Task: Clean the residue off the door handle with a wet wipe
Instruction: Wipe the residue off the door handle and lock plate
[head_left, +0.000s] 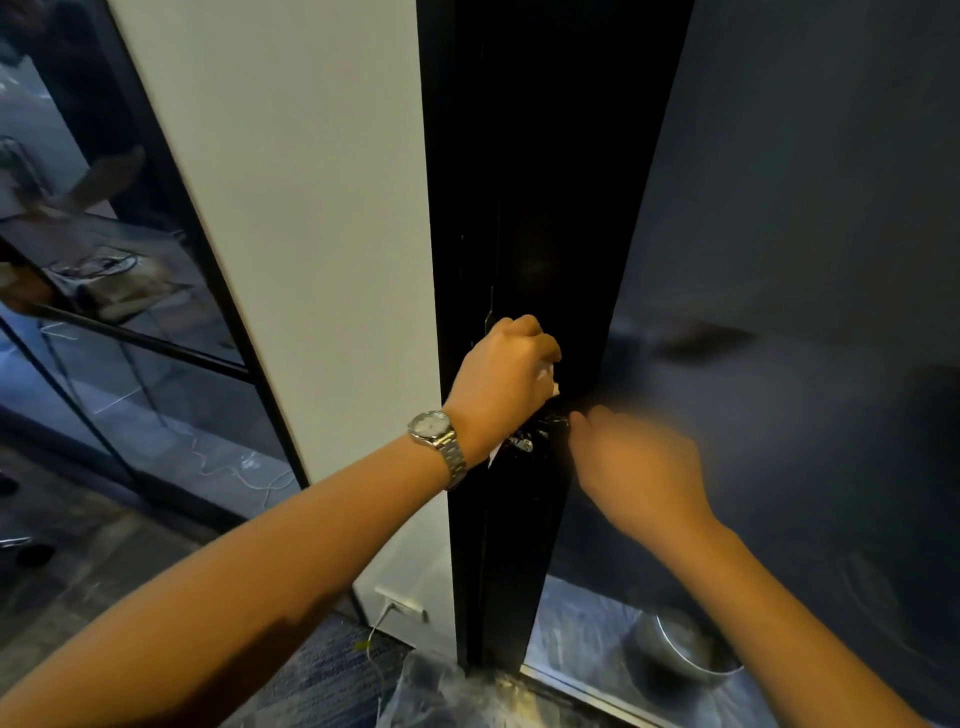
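Observation:
My left hand (506, 379), with a silver watch on the wrist, is closed around a white wet wipe (551, 387) and presses it against the black door frame (530, 234). Only small bits of the wipe show by the thumb and under the wrist. The door handle (540, 434) is dark, with a small shiny metal part, and sits just below my left hand, mostly hidden. My right hand (634, 462) is blurred; its fingertips reach the handle from the right, and whether it holds anything I cannot tell.
A white wall panel (311, 234) stands left of the frame, with glass partitions (104, 312) beyond it. Dark glass door (805, 260) fills the right. On the floor lie crumpled clear plastic (436, 691), a white cable (379, 634) and a metal bin (680, 654) behind the glass.

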